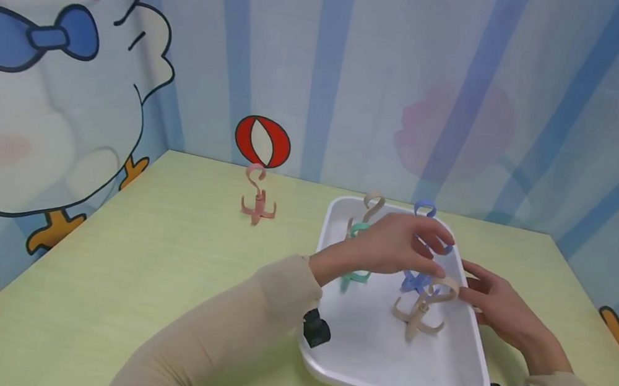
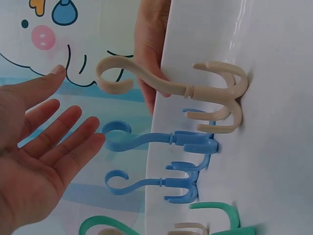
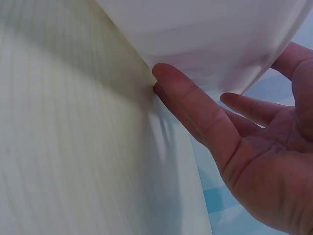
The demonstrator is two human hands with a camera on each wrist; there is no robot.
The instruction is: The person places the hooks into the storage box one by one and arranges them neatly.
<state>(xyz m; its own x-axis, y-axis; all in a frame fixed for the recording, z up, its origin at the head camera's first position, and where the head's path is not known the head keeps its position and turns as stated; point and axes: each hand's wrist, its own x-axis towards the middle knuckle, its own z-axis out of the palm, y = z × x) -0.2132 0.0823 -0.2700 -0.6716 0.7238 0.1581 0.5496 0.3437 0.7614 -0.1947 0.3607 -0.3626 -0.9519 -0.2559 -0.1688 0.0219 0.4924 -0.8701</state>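
A white tray (image 1: pixel 360 359) holds several plastic multi-prong hooks with curled tops. My left hand (image 1: pixel 394 244) hovers above it, fingers loosely extended and holding nothing. Nearest to that hand is a beige hook (image 1: pixel 416 318), standing on its prongs; the left wrist view shows a gap between its curl and my fingers. Blue hooks (image 2: pixel 178 139) stand beside it, partly covered by my hand in the head view. Green hooks (image 1: pixel 354 277) and another beige hook (image 1: pixel 373 204) are farther left. At the tray's right side, my right hand (image 1: pixel 505 308) touches the outer wall with fairly straight fingers.
A pink hook (image 1: pixel 258 207) stands alone on the pale yellow-green table (image 1: pixel 180 255), left of the tray. Behind the table hangs a striped cartoon cloth (image 1: pixel 370 87). Black straps with small devices (image 1: pixel 317 328) sit on both wrists.
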